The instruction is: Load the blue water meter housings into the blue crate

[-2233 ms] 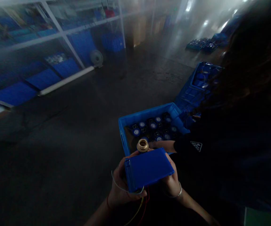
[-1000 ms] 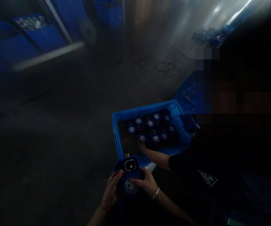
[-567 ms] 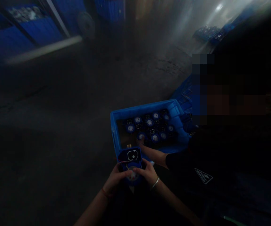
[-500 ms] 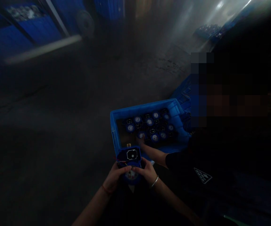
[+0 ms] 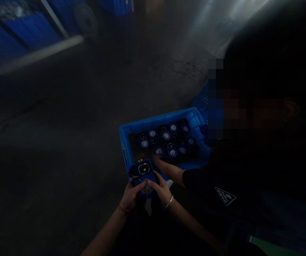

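Note:
A blue water meter (image 5: 143,169) with a round dial, loose thin wires and a brass threaded end is held between my two hands. My left hand (image 5: 132,196) grips its left side, thumb on the dial. From the right, my right hand (image 5: 162,189), with a silver bangle at the wrist, clasps the other side, its thumb also on the dial. Just beyond is a blue crate (image 5: 153,120) with several similar water meters (image 5: 166,136) in rows. A co-worker's hand (image 5: 157,158) reaches into the crate and touches a meter near its front.
A co-worker in dark clothes (image 5: 224,170) is close on my right, an arm extending over the crate's front edge. More blue crates (image 5: 201,99) stand behind it. At upper left are a blue bin (image 5: 34,30) and a wheel (image 5: 86,19). The surroundings are dim.
The meter in my hands has moved slightly up and left in view, and its far end now tilts left. The crate and co-worker have also shifted left in view.

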A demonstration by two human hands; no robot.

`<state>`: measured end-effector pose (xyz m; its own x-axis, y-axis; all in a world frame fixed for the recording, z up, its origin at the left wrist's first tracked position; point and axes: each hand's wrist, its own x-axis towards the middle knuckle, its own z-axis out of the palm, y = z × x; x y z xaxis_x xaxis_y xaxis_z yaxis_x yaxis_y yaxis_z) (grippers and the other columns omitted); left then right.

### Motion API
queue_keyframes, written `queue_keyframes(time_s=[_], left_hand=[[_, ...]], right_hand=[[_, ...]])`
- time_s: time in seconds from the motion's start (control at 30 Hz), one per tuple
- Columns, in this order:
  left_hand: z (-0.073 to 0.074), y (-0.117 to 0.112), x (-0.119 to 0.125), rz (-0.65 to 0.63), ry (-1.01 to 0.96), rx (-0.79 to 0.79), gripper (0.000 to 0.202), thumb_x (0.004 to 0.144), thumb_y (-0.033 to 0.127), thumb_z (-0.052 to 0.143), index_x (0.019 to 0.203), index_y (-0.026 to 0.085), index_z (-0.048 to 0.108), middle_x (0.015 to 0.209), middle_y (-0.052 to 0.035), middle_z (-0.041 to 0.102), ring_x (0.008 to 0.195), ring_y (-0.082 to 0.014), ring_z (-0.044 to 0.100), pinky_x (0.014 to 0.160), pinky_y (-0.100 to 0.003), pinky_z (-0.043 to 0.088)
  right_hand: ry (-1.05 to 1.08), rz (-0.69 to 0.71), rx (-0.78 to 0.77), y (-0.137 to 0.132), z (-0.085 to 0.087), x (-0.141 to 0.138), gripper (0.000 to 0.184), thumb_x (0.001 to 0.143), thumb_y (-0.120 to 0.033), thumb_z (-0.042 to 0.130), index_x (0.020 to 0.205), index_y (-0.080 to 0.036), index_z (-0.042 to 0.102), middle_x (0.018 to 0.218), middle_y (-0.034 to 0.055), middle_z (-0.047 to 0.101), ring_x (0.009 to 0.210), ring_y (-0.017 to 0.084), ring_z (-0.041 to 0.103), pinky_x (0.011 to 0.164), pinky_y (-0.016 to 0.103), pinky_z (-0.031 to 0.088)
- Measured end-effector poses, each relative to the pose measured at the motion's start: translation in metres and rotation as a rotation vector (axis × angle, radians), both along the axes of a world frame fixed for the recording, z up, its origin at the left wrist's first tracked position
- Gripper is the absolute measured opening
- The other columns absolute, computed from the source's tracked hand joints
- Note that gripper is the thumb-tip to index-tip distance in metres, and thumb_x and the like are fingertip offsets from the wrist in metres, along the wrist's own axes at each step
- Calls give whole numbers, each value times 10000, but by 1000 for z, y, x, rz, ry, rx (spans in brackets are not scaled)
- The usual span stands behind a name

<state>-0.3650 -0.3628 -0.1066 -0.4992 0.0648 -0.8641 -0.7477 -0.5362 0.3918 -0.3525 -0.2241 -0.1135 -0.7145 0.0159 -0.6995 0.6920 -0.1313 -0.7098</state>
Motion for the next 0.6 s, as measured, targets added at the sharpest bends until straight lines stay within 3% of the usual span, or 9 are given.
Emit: queue_keyframes(time_s=[0.07, 0.1, 0.23, 0.37, 0.47, 0.6], left_hand=[[-21, 10, -6, 64, -19, -2, 553, 439, 231, 878, 921, 140, 621, 833, -68, 726, 721, -221, 682, 721, -353, 552], [-33, 14, -9, 81, -29, -7, 535, 447, 209, 861, 919, 149, 618, 824, -57, 724, 719, -218, 680, 718, -357, 554], [-84, 20, -20, 110, -100, -49, 411, 484, 106, 750, 877, 132, 632, 714, -37, 699, 638, -213, 660, 654, -361, 551], [-131, 25, -30, 117, -172, -125, 282, 625, 168, 720, 893, 112, 651, 715, -29, 686, 646, -179, 648, 649, -328, 538], [-162, 35, -37, 113, -230, -173, 244, 806, 323, 650, 944, 123, 637, 809, -29, 677, 700, -142, 634, 673, -319, 540], [-197, 47, -41, 115, -276, -205, 289, 874, 388, 579, 998, 130, 615, 917, -42, 659, 772, -141, 629, 703, -326, 545]], right_hand=[[66, -15, 100, 8, 1, 7, 827, 608, -602, 740, 1279, -197, 478, 1447, 124, 436, 1360, 282, 353, 1152, 432, 247], [102, 5, 134, 15, 2, 13, 796, 620, -585, 744, 1273, -207, 489, 1449, 118, 435, 1366, 277, 345, 1158, 435, 229], [69, 185, 24, 48, 5, 52, 510, 727, -569, 679, 1095, -221, 618, 1141, 120, 673, 1084, 296, 612, 993, 497, 430], [-41, 245, 21, 78, 3, 81, 477, 709, -624, 670, 988, -237, 670, 1000, 111, 723, 985, 318, 649, 933, 517, 455], [-135, 243, -35, 91, -6, 66, 540, 652, -652, 700, 1003, -243, 674, 1032, 116, 713, 1042, 342, 621, 946, 527, 440], [-172, 242, -140, 94, -36, 5, 568, 723, -651, 638, 1113, -238, 636, 1186, 124, 651, 1180, 334, 535, 981, 515, 409]])
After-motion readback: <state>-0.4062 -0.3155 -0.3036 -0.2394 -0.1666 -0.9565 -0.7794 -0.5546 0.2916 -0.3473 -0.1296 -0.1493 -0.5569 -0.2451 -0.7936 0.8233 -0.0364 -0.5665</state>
